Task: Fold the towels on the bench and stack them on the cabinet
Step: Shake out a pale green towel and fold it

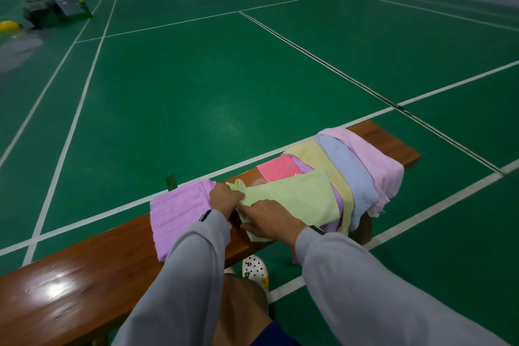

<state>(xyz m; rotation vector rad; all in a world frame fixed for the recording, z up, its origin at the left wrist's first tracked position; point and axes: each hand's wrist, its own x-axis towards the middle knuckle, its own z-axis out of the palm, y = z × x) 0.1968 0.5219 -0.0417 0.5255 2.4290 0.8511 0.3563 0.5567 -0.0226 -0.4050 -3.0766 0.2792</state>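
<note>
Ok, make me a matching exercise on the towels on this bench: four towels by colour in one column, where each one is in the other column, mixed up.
Towels:
1. light green towel
2. lilac towel
3. pink towel
4. coral towel

Places:
A. draped nearest the right end of the bench
B. on the bench, left of the left hand
C. corner gripped in the left hand
D. flat on the bench, just beyond the green one

Pairs: 1-C, 2-B, 3-A, 4-D.
</note>
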